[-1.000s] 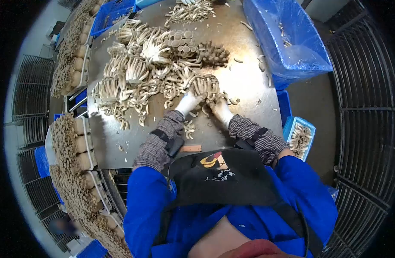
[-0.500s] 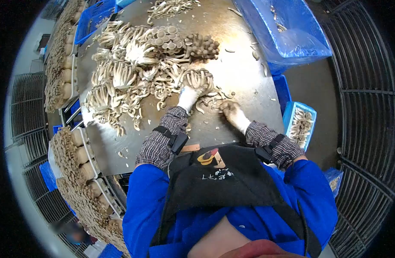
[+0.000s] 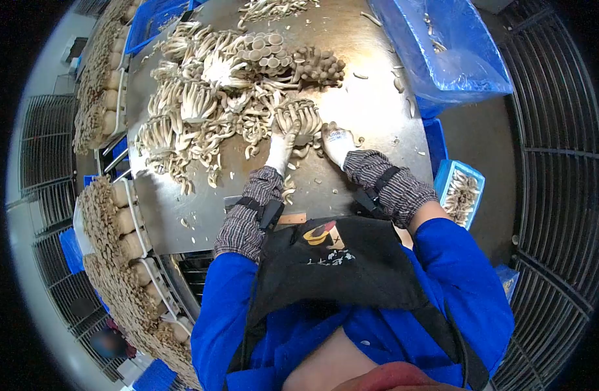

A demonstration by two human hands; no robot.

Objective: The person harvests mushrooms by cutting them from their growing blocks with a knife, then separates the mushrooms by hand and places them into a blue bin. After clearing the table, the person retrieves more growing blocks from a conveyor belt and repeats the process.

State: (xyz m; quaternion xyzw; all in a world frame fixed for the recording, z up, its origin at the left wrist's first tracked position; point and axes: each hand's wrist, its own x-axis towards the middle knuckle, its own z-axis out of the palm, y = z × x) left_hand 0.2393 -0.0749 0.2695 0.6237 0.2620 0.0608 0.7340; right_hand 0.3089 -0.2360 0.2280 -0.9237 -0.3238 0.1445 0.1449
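Note:
My left hand [image 3: 283,144], in a white glove with darkened fingers, grips a cluster of mushrooms [image 3: 298,116] at its left side. The cluster sits low over the metal table [image 3: 371,186], its pale stems fanned out and pointing away from me. Close against the cluster's right edge is my right hand [image 3: 337,141], gloved the same way, its fingers curled. Whatever lies in those fingers is hidden. A large heap of mushrooms [image 3: 198,104] spreads beyond and left of my hands, with loose pieces [image 3: 288,189] near my left wrist.
A blue crate lined with plastic [image 3: 466,81] stands at the far right. Below it is a smaller light-blue basket of mushrooms [image 3: 461,199]. Trays of growing mushrooms [image 3: 120,247] line the left side. A wooden strip [image 3: 292,219] lies at the table's near edge.
My right hand has moved left and away from me, up to the cluster's right edge, and turned so the back of its glove shows. My left hand keeps hold of the cluster.

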